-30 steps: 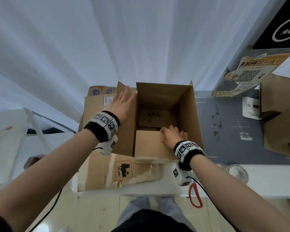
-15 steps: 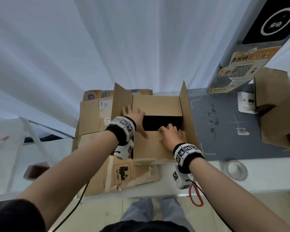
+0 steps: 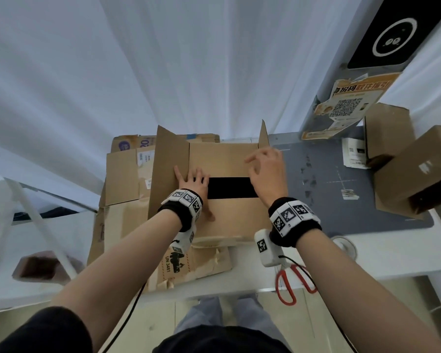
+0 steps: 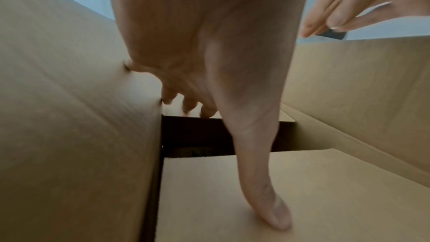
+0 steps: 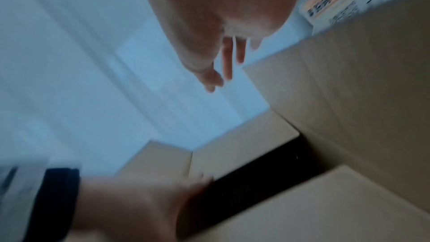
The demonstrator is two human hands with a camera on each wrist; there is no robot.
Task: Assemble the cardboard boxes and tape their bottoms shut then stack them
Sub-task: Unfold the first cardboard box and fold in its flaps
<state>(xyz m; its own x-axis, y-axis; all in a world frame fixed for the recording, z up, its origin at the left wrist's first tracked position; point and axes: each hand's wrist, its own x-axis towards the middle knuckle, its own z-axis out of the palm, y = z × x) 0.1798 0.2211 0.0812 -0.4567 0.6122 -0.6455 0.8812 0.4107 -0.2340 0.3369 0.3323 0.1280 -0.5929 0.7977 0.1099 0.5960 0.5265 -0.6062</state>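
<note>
Inside of the cardboard box (image 3: 229, 161): not visible, the gap between its two folded flaps reading as solid black in the head view, and in the left wrist view only a faint, illegible mark shows in that gap. Right wrist view is motion-blurred throughout, so the right hand (image 5: 218, 17) shows as a smear with indistinct fingertips, and the QR poster (image 3: 346, 108) is unreadable there. The roll of tape (image 3: 343, 244) is partly hidden behind the right wristband, the scissors (image 3: 294, 284) are partly covered by the right forearm, and the stacked boxes (image 3: 418, 171) are cut off by the right edge.
</note>
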